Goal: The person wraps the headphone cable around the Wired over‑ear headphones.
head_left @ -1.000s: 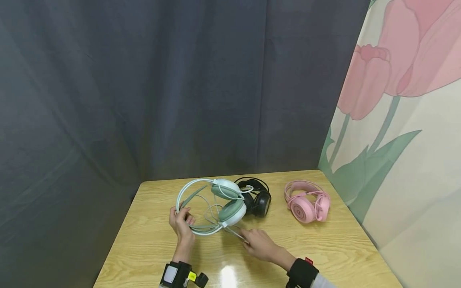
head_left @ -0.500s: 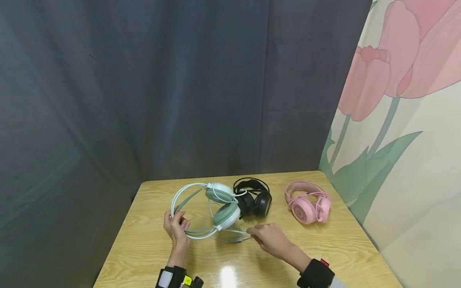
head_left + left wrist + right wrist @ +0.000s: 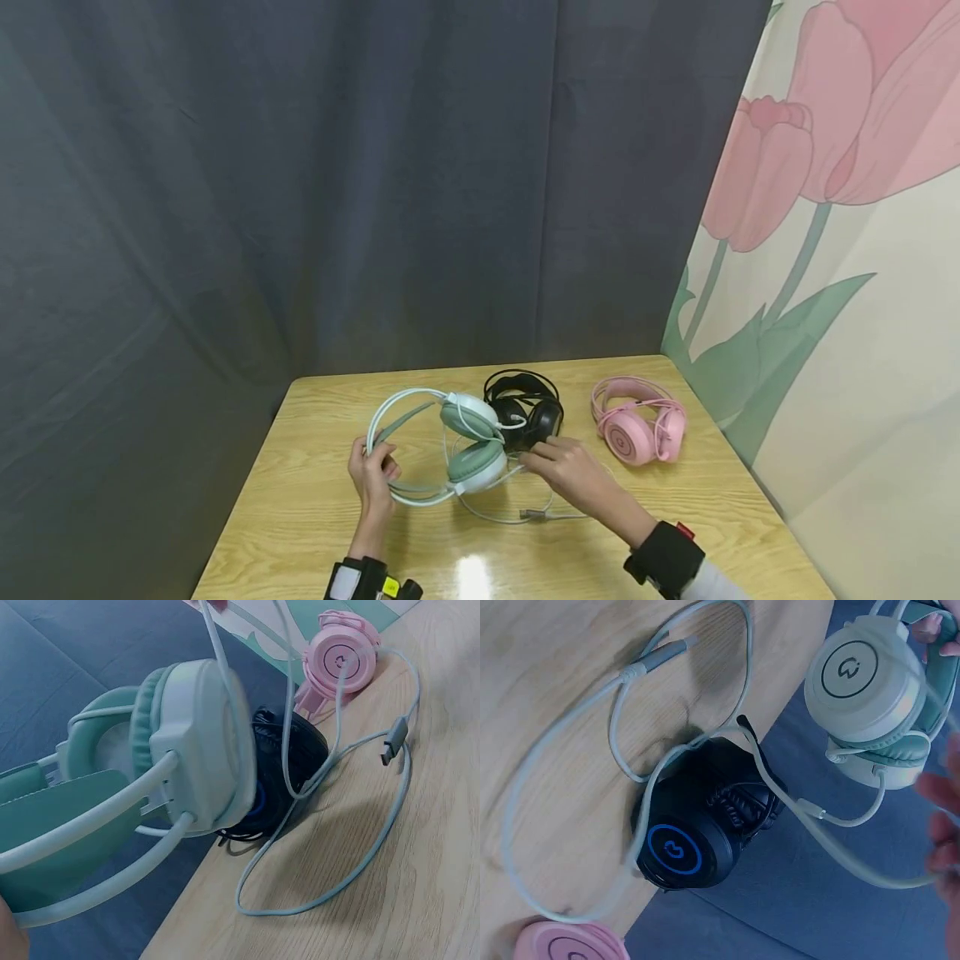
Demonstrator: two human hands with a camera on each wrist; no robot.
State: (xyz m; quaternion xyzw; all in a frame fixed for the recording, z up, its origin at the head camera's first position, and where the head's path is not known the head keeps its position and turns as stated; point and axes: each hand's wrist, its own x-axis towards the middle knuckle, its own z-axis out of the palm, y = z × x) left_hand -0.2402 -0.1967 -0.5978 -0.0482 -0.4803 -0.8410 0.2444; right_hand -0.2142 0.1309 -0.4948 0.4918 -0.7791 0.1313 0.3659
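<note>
White-and-green headphones (image 3: 480,467) are held up over the table, ear cups toward the right. My left hand (image 3: 372,479) grips their headband, with the thumb and fingers curled round it. Just right of the ear cups, my right hand (image 3: 573,479) pinches their pale cable (image 3: 300,910). Part of that cable hangs in loops, and its USB plug (image 3: 395,741) shows beyond the ear cups in the left wrist view. In the right wrist view the fingers (image 3: 941,847) appear at the right edge, the cable running to them.
Black headphones (image 3: 545,421) stand right behind the white-and-green pair. Pink headphones (image 3: 632,437) with their cable wound round them sit at the right on the wooden table (image 3: 300,508). A dark curtain (image 3: 450,208) hangs behind, and a tulip-patterned wall (image 3: 862,350) borders the right side.
My right hand has moved right, then up toward the black headphones, pulling the cable along. The cable has spread into a wider loop, its plug farther right. The left hand still holds the headband.
</note>
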